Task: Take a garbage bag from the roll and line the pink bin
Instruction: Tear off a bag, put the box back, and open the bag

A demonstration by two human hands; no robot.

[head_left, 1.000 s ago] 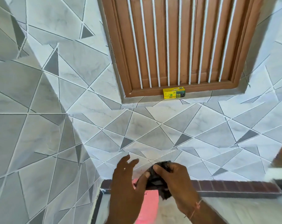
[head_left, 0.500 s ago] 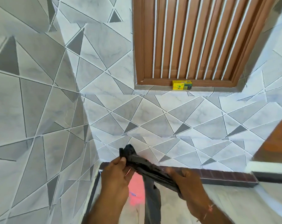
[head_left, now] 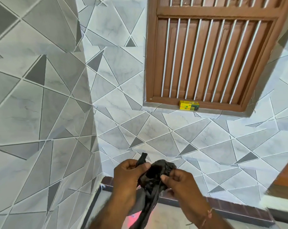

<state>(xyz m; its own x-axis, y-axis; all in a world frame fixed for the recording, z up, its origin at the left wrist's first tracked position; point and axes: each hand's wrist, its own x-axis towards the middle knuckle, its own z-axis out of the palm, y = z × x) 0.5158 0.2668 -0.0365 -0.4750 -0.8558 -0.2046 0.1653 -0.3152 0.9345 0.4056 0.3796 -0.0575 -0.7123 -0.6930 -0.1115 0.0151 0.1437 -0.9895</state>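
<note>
Plastic, thin, black and crumpled, this garbage bag (head_left: 154, 177) is pinched at its left edge by my left hand (head_left: 128, 182) and at its right by my right hand (head_left: 179, 182). Tugging unevenly could tear it. The pink bin (head_left: 134, 218) glows below, mostly hidden; a yellow cardboard box (head_left: 188, 105) sits on the window ledge.

I note thin crinkled black plastic garbage bag (head_left: 154, 177), faintly glossy, smooth marbled grey wall tiles (head_left: 140, 129), slight sheen, matt brown wooden shutter (head_left: 206, 60), yellow printed cardboard box (head_left: 188, 105)
</note>
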